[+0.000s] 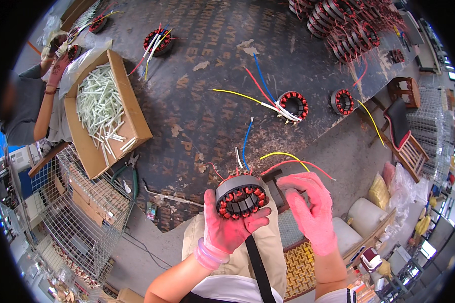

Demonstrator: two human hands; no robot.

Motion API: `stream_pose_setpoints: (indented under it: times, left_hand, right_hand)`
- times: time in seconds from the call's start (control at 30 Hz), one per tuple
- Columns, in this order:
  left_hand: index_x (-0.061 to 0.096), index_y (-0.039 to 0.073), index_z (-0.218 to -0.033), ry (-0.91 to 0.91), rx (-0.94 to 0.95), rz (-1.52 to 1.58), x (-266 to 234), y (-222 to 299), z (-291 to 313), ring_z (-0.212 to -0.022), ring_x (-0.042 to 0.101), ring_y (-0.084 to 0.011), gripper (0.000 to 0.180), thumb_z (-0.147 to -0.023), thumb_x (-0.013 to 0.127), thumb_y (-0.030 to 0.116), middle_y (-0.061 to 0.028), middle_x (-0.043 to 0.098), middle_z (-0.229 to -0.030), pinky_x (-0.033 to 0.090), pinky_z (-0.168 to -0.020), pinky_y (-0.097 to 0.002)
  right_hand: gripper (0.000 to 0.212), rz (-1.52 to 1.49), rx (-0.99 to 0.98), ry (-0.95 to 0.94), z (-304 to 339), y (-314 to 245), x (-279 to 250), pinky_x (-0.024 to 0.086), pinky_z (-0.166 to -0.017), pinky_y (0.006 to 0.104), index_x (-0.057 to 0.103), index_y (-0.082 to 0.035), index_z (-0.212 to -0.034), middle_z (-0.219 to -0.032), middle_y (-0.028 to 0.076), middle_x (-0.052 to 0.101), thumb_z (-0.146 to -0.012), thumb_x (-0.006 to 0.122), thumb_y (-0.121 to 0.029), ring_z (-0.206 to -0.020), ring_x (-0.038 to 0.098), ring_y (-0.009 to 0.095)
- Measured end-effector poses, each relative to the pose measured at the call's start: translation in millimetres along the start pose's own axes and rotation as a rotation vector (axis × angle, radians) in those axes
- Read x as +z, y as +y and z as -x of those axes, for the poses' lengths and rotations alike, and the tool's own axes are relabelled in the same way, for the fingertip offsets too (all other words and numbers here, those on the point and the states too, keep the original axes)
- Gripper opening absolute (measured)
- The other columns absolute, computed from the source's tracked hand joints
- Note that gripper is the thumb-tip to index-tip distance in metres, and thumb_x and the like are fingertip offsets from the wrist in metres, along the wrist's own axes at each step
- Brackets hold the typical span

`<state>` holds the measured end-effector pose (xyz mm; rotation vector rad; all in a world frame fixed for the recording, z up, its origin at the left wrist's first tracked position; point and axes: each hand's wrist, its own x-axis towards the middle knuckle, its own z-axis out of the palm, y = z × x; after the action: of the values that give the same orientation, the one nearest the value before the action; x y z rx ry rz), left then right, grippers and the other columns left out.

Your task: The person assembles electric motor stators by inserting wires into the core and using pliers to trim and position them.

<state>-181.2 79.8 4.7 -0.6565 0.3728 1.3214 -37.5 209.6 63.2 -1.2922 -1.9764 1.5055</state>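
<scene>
My left hand (225, 227), in a pink glove, grips a motor stator (241, 194), a grey ring wound inside with red-coated coils. It is tilted so that its inner teeth show. From its far side stick out a blue wire (246, 146), a yellow wire (283, 154), a red wire (293, 162) and a short white sleeve (238, 157). My right hand (311, 209), also gloved in pink, is raised right of the stator beside the red and yellow wires. Its fingers are bent, with a gap to the thumb, and nothing shows between them.
On the dark worktable (202, 121) lie a stator with sleeved wires (293, 105), another stator (343, 102) and a stator pile (338, 30). A carton (131, 108) of white sleeves and pliers (134, 174) are at left. A co-worker (45, 96) works far left. A chair (399, 123) stands right.
</scene>
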Motion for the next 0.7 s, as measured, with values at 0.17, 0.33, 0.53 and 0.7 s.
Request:
stream_pose_setpoints:
  times: [0.17,0.33,0.53,0.7]
  left_hand:
    - [0.035,0.002,-0.139,-0.016,0.225,-0.447,-1.7,-0.6,-0.1,-0.114,0.057,-0.0367,0.091,-0.081,0.057,0.067,-0.0202,0.052,-0.129,0.048,-0.096,-0.0476]
    - [0.022,0.001,-0.145,-0.061,0.132,-0.893,-10.9,32.7,3.5,-0.121,0.05,-0.026,0.115,-0.063,0.082,0.055,-0.0155,0.049,-0.131,0.039,-0.103,-0.0385]
    - [0.008,0.001,-0.149,-0.186,-0.056,-0.941,1.3,26.9,-22.9,-0.125,0.046,-0.0252,0.134,-0.054,0.089,0.052,-0.0157,0.047,-0.131,0.034,-0.107,-0.0402]
    - [0.008,0.002,-0.15,-0.345,-0.173,-1.035,21.5,16.5,-64.7,-0.123,0.046,-0.0231,0.126,-0.061,0.088,0.042,-0.0139,0.037,-0.142,0.037,-0.104,-0.0378]
  right_hand:
    - [0.046,0.299,-0.289,-0.121,-7.9,-11.6,-1.5,0.051,-0.078,0.0394,0.059,-0.006,-0.119,-0.117,0.013,0.058,-0.076,0.07,-0.016,-0.095,0.061,0.031]
    - [0.058,0.15,0.058,-0.421,2.3,-14.6,-11.2,0.05,-0.08,0.0392,0.054,-0.009,-0.128,-0.124,0.012,0.056,-0.076,0.074,-0.026,-0.1,0.061,0.029]
    - [0.051,-0.109,0.001,-0.349,20.5,22.3,-21.4,0.049,-0.08,0.0376,0.056,-0.009,-0.124,-0.117,0.008,0.059,-0.077,0.072,-0.022,-0.098,0.061,0.026]
    - [0.046,0.055,-0.053,-0.493,19.7,27.2,-60.2,0.049,-0.085,0.0372,0.061,-0.007,-0.117,-0.115,0.009,0.06,-0.076,0.072,-0.025,-0.102,0.06,0.03]
